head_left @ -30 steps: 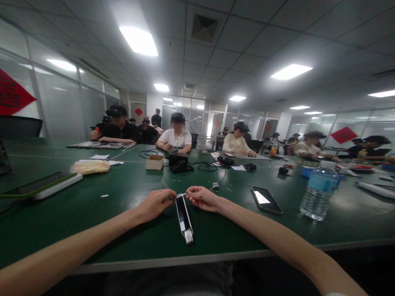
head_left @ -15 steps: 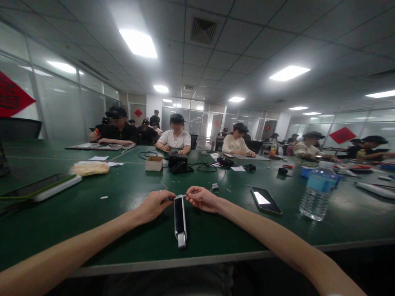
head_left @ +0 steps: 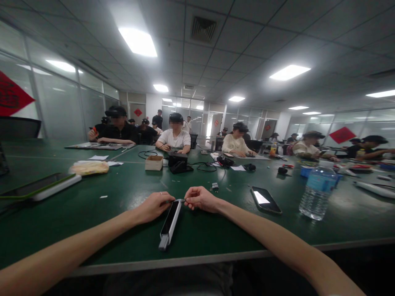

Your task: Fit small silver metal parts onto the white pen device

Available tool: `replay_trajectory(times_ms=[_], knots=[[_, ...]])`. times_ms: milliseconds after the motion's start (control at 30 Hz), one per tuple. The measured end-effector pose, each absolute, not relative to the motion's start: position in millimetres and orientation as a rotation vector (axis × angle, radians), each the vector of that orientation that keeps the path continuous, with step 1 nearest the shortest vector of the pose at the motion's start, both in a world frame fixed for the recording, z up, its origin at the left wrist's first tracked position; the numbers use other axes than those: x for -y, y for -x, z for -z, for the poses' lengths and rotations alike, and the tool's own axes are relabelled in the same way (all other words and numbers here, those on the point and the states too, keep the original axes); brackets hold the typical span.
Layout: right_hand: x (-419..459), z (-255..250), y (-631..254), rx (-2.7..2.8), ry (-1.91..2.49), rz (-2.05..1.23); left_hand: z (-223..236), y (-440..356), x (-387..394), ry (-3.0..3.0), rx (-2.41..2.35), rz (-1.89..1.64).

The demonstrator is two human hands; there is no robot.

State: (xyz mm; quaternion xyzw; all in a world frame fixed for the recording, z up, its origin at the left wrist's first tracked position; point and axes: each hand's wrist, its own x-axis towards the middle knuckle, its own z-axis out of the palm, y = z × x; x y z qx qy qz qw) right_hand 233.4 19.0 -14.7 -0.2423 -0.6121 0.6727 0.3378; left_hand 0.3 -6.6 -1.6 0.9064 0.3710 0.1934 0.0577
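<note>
A long, narrow device with a black face and white sides lies slanted on the green table, a silver block at its near end. My left hand has its fingertips closed at the device's far left corner. Opposite it, my right hand pinches something tiny and thin right beside the far end; it is too small to name. A small silver metal piece rests on the table beyond my right hand.
A phone and a water bottle stand to the right. Farther back are a small cardboard box and a black device with cables. A green-edged tablet lies at left. Several people sit across the table.
The device's near end has swung to the left while its far end stays between my hands. My hands have shifted only slightly.
</note>
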Motion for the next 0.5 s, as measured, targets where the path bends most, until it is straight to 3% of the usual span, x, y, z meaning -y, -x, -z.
replay_trajectory(times_ms=[500], knots=[[-19.0,12.7,-236.4,1.907,0.624,-1.486,10.4,7.1,-2.2,-2.781,-0.949,-0.511]])
